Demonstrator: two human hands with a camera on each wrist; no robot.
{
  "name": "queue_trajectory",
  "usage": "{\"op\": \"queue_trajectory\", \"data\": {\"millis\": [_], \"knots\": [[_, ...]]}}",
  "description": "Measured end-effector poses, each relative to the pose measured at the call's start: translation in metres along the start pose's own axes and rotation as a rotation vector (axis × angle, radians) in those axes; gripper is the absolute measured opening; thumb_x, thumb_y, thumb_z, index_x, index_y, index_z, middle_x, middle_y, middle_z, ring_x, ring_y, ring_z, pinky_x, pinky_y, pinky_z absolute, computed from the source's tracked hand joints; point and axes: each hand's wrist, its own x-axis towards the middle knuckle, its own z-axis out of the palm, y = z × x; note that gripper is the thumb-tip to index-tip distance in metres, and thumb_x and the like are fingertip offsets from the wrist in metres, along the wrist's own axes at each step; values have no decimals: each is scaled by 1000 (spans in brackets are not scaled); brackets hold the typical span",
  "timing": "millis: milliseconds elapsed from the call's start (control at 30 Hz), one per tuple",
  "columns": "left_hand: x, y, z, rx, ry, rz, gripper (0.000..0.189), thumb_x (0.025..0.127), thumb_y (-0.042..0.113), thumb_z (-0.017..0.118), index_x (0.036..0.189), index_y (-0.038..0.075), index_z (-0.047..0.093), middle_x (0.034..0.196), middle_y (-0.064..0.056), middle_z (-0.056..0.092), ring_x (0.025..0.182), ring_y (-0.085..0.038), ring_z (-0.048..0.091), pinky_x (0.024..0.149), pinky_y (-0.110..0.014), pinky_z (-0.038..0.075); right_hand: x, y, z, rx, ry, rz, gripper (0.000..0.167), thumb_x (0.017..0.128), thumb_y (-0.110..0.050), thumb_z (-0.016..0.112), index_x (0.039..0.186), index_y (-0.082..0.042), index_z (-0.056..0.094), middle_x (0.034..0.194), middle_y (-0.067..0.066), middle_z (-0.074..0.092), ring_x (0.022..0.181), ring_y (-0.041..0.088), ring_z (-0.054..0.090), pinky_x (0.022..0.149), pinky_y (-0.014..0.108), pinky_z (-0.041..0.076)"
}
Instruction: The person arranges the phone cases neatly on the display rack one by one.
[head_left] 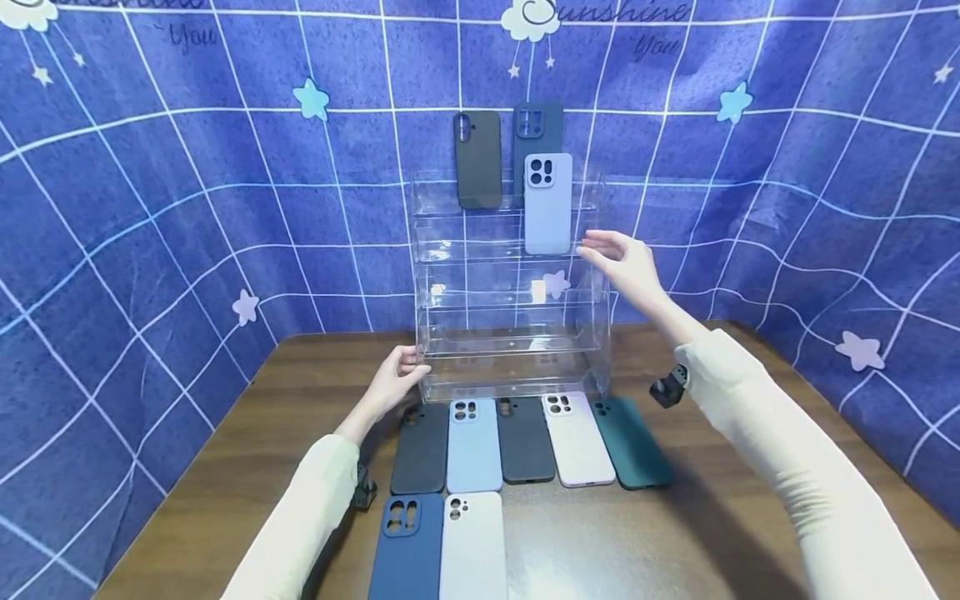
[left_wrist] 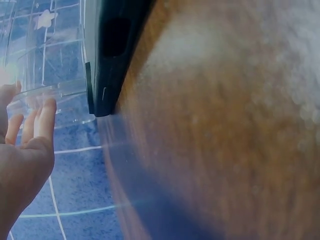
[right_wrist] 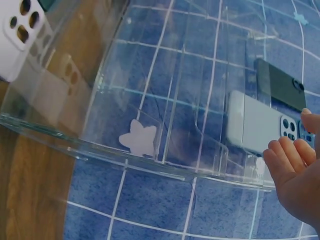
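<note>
My right hand point(head_left: 624, 265) is raised at the right side of a clear tiered display rack point(head_left: 510, 343), its fingers slightly bent and holding nothing. Beside its fingertips a pale blue phone case point(head_left: 548, 208) stands upright on an upper tier, apart from the hand. Behind that case is a navy phone case point(head_left: 537, 125), partly covered. To the left stands a dark grey-green phone case point(head_left: 478, 160) on the top tier. My left hand point(head_left: 395, 377) holds the rack's lower left edge between thumb and fingers; the left wrist view shows its fingers point(left_wrist: 46, 120) at the clear panel.
Before the rack lie a black case point(head_left: 420, 454), a light blue case point(head_left: 474, 450), another black case point(head_left: 527, 446), a whitish case point(head_left: 581, 446) and a green case point(head_left: 633, 446). Nearer are a navy case point(head_left: 407, 554) and a white case point(head_left: 474, 554). Behind hangs a blue curtain point(head_left: 360, 217).
</note>
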Motion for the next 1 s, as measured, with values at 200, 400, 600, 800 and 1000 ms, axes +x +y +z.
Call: {"op": "queue_trajectory", "data": {"millis": [200,400,600,800,1000], "knots": [[-1,0,1,14,10,-12,51,91,15,60,134,-2,40,120,-21,53,107,-29,55,94,-39,46,-18,-1,1,-15,-38,-1,48,87,-38,65,126,-11,58,121,10,64,112,25,60,96,41,47],[-4,3,1,65,29,0,46,91,14,61,129,-5,44,122,-25,54,116,-37,51,103,-47,40,-36,-4,5,7,-102,-25,46,88,-37,64,126,-10,58,121,11,64,112,25,60,93,43,49],[0,7,0,66,46,47,41,90,14,62,122,-7,46,123,-27,54,117,-39,52,103,-46,40,-52,-4,10,18,-140,-18,48,87,-39,65,125,-11,59,121,9,65,110,25,61,96,43,47],[0,7,-4,88,51,34,46,90,17,63,127,-5,46,126,-26,54,115,-39,54,99,-47,44,-72,-10,19,39,-211,0,47,89,-37,63,128,-11,56,125,10,62,114,27,59,99,47,44],[-6,8,0,51,44,19,46,90,17,63,127,-4,47,125,-25,55,113,-38,56,97,-46,46,-95,-5,31,55,-271,-12,45,89,-33,63,129,-11,56,127,10,61,112,26,61,96,43,48]]}}
